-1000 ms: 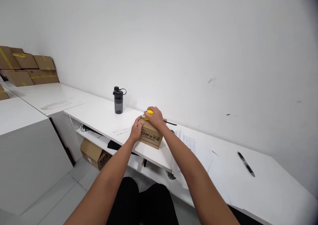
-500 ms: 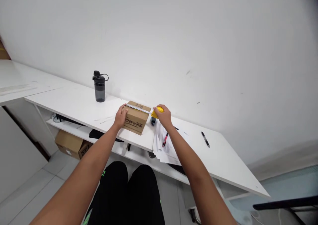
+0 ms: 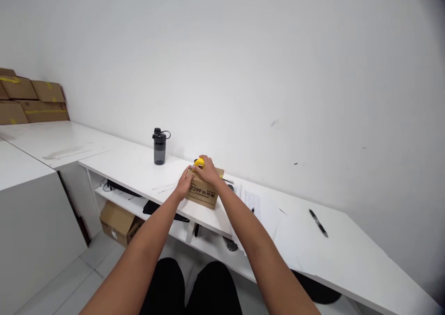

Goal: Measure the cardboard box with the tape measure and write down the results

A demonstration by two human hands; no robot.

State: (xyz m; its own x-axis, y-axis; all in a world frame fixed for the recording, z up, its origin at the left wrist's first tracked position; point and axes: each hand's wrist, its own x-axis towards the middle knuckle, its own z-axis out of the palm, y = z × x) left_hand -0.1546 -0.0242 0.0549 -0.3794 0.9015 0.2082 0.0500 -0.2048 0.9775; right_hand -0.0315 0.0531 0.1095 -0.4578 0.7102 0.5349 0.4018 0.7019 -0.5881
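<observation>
A small brown cardboard box (image 3: 205,195) sits near the front edge of the white desk (image 3: 139,169), the left hand (image 3: 183,184) at its left end and the right hand (image 3: 208,171) on top, over a yellow tape measure (image 3: 199,162). A dark grey plastic bottle (image 3: 159,147) stands left of the box and further back (well apart from it); white paper sheets (image 3: 260,204) lie just right of it, a black pen (image 3: 318,223) further right. Under the desk, a brown cardboard carton (image 3: 116,220) rests on the floor.

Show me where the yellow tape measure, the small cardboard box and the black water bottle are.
yellow tape measure (image 3: 199,162), head view, on the visible part of its yellow case.
small cardboard box (image 3: 204,197), head view, on its printed front face.
black water bottle (image 3: 159,154), head view, on its dark body.
</observation>
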